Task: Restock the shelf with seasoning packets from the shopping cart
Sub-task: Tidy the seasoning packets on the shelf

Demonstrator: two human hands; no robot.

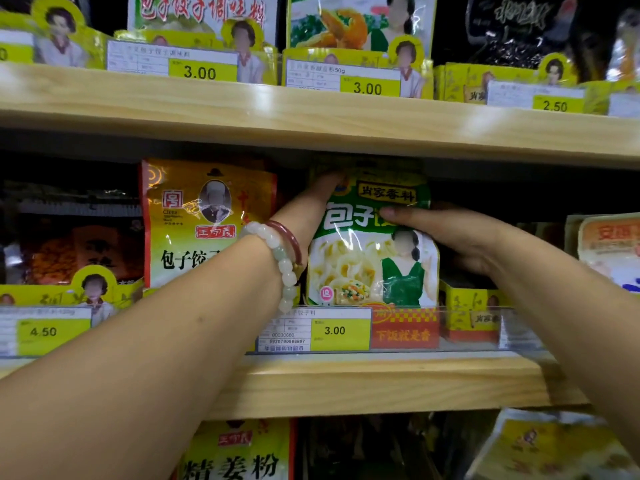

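A green and white seasoning packet (367, 268) with dumplings printed on it stands upright on the middle wooden shelf (381, 382), behind a 3.00 price tag. My left hand (311, 209), with bead bracelets at the wrist, holds its left edge, thumb near the top corner. My right hand (450, 233) grips its right edge, thumb pressed on the front and fingers behind. The shopping cart is out of view.
A yellow and orange packet (194, 220) stands just left of the green one. Dark packets fill the far left, a pale packet (609, 247) the far right. The upper shelf board (311, 116) hangs close above. More packets sit on the shelf below.
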